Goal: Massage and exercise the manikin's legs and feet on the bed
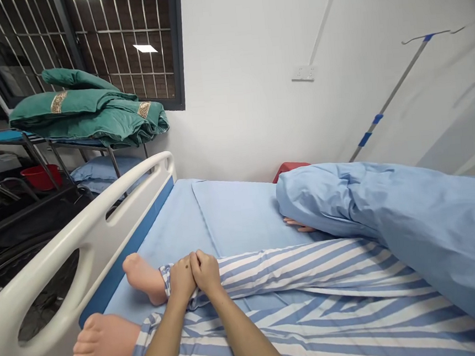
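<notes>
My left hand (182, 278) and my right hand (206, 272) sit side by side, curled closed on the striped blue-and-white trouser leg (303, 266) near its cuff. That leg belongs to a figure lying on a hospital bed, possibly a manikin. Its bare foot (143, 278) sticks out just left of my left hand. A second bare foot (102, 345) lies nearer, below my left forearm. A blue quilt (411, 212) covers the figure's far side. Fingers of a third hand (297, 225) show under the quilt's edge, away from mine.
A white bed side rail (80, 241) runs along the left of the blue mattress (236, 211). Beyond it, green folded quilts (90, 116) lie on a metal rack above a red basin (41, 177). An IV pole (391, 89) leans at right against a white wall.
</notes>
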The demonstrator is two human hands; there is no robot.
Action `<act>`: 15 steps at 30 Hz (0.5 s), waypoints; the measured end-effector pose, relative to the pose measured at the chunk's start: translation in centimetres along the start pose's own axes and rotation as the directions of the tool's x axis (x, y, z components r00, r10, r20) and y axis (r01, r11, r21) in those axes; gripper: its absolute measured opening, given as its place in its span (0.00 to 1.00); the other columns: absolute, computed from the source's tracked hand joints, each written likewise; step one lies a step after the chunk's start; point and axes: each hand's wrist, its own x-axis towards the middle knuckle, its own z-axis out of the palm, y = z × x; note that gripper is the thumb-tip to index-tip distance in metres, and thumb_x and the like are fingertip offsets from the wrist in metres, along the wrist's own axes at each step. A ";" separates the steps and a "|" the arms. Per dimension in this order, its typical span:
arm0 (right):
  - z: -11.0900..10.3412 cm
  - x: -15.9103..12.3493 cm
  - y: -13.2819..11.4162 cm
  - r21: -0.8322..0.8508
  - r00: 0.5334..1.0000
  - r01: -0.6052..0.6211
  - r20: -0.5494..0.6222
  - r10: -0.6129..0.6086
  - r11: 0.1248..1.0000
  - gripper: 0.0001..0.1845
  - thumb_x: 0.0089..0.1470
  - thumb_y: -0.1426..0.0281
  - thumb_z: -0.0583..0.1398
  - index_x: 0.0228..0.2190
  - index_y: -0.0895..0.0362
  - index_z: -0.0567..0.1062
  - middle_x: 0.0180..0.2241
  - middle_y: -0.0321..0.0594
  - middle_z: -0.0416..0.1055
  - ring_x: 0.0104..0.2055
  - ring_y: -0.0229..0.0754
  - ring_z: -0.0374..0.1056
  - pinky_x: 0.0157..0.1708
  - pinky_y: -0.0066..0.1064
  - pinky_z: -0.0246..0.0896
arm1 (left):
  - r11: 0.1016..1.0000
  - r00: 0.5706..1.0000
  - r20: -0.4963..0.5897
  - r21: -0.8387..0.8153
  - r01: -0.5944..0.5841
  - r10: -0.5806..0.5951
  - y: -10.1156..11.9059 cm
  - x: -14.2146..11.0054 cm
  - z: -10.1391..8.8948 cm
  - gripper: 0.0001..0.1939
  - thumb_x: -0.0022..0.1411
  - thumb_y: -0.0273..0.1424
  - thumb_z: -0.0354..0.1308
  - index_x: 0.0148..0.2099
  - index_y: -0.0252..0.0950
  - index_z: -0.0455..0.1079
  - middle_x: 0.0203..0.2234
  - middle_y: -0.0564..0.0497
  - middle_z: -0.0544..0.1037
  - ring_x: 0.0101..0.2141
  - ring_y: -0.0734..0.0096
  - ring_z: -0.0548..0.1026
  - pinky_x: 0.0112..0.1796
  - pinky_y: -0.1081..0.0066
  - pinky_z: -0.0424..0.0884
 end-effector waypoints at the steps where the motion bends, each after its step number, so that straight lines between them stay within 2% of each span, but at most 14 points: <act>1: 0.1 -0.1 0.0 -0.008 1.000 0.008 -0.001 -0.008 1.000 0.20 0.58 0.66 0.46 0.17 0.56 0.62 0.16 0.34 0.61 0.20 0.35 0.53 0.24 0.29 0.39 | 1.000 1.000 0.014 -0.005 -0.004 0.004 0.0 0.0 -0.1 0.15 0.61 0.27 0.40 0.41 0.35 0.69 0.35 0.43 0.77 0.36 0.63 0.74 0.35 0.69 0.63; 6: 0.0 -0.2 -0.5 -0.028 1.000 0.026 0.008 -0.025 0.999 0.19 0.58 0.65 0.46 0.18 0.55 0.62 0.16 0.34 0.61 0.20 0.35 0.54 0.24 0.29 0.38 | 0.996 0.991 0.100 -0.005 -0.092 0.092 -1.3 0.4 -1.1 0.15 0.61 0.27 0.41 0.41 0.36 0.69 0.36 0.42 0.76 0.34 0.65 0.74 0.35 0.70 0.62; 9: 0.1 -0.2 -0.4 -0.008 1.000 0.020 0.005 -0.020 1.000 0.19 0.58 0.65 0.46 0.18 0.55 0.61 0.16 0.33 0.60 0.20 0.35 0.53 0.24 0.29 0.38 | 0.993 0.993 0.050 -0.060 -0.102 0.105 -2.1 0.9 -2.1 0.14 0.61 0.30 0.42 0.36 0.36 0.69 0.31 0.45 0.76 0.30 0.68 0.72 0.32 0.71 0.60; 12: 0.3 0.1 0.0 0.068 0.999 -0.025 -0.029 0.027 0.997 0.20 0.59 0.64 0.45 0.17 0.55 0.61 0.15 0.32 0.58 0.19 0.35 0.53 0.23 0.29 0.38 | 0.958 0.993 -0.115 -0.285 0.002 -0.036 -1.5 1.6 -2.7 0.16 0.61 0.35 0.43 0.25 0.36 0.64 0.20 0.51 0.71 0.24 0.73 0.67 0.28 0.74 0.58; 15: 0.2 0.5 0.2 0.214 0.994 -0.083 -0.056 0.098 0.973 0.21 0.58 0.63 0.45 0.16 0.55 0.58 0.14 0.31 0.56 0.19 0.35 0.52 0.22 0.28 0.40 | 0.789 0.953 -0.199 -0.611 0.063 -0.230 0.1 2.0 -2.2 0.20 0.61 0.40 0.41 0.20 0.36 0.56 0.14 0.55 0.63 0.20 0.76 0.61 0.24 0.76 0.56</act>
